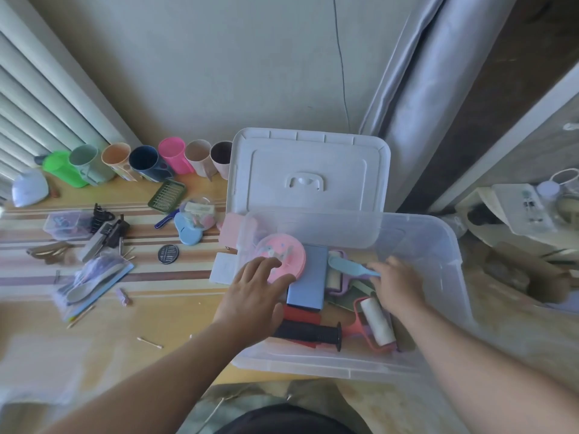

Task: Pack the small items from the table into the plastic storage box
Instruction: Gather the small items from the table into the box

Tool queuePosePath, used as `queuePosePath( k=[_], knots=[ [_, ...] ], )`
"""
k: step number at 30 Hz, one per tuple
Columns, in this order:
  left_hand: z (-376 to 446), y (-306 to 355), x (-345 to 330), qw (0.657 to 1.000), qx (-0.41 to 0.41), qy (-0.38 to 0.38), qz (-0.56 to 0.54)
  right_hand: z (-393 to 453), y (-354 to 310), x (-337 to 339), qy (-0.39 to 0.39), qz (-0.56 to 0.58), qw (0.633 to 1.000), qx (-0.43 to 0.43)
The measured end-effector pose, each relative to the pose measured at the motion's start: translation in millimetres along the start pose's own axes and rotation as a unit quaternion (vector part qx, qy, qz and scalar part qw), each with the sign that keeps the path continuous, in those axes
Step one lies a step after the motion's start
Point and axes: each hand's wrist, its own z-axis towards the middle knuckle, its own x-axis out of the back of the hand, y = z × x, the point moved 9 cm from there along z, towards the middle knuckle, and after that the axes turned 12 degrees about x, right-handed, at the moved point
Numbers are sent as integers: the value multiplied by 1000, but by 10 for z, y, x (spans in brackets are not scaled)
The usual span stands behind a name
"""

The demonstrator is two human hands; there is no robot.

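Reaching into the clear box (451,277), both hands work at once. Left hand (253,292) lies flat, fingers straight, resting on a pink disc (282,252) at the box's 10 o'clock corner. Right hand (399,281) pinches the handle of a blue scoop (351,267), whose head points toward 9 o'clock, over a blue case (308,277).

Box sits at the desk's (175,314) 3 o'clock edge; its white lid (308,170) stands propped behind at 12 o'clock. Inside, toward 6 o'clock: a black grip (308,332), a lint roller (376,321) with pink frame, a second roller (333,278) partly hidden under the scoop.

Left on the desk, from 9 to 11 o'clock of the box: a row of cups (170,156) along the wall, a green soap tray (167,195), a blue oval case (188,231), a black round item (168,254), bagged insoles (91,283), cotton swabs (149,342), black clips (108,227). Details there blur.
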Motion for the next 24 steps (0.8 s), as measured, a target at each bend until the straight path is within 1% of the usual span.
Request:
queuePosePath(
  k=[2, 4, 6, 8, 12, 15, 18, 22, 24],
  knots=[
    [22, -6, 13, 1000, 10, -1, -22, 9, -202, 78, 19, 27, 999, 33],
    [52, -47, 38, 998, 31, -4, -54, 26, -506, 234, 59, 73, 992, 87],
    [83, -115, 85, 991, 53, -6, -119, 33, -852, 439, 108, 112, 978, 141],
    [121, -223, 184, 983, 69, 6, -172, 30, -1184, 635, 138, 123, 966, 179],
    [206, -713, 399, 977, 120, 48, -168, 101, -1772, 874, 148, 129, 955, 224],
    [191, -1284, 512, 973, 163, 63, -154, 211, -2222, 1005, 164, 129, 946, 247],
    [74, -2042, 559, 964, 219, 55, -142, 355, -2762, 1020, 163, 116, 943, 266],
    [-211, -3213, 585, 941, 307, 41, -138, 579, -3616, 866, 154, 121, 936, 294],
    [-397, -3775, 552, 932, 335, 28, -138, 729, -4060, 687, 133, 125, 936, 301]
  ],
)
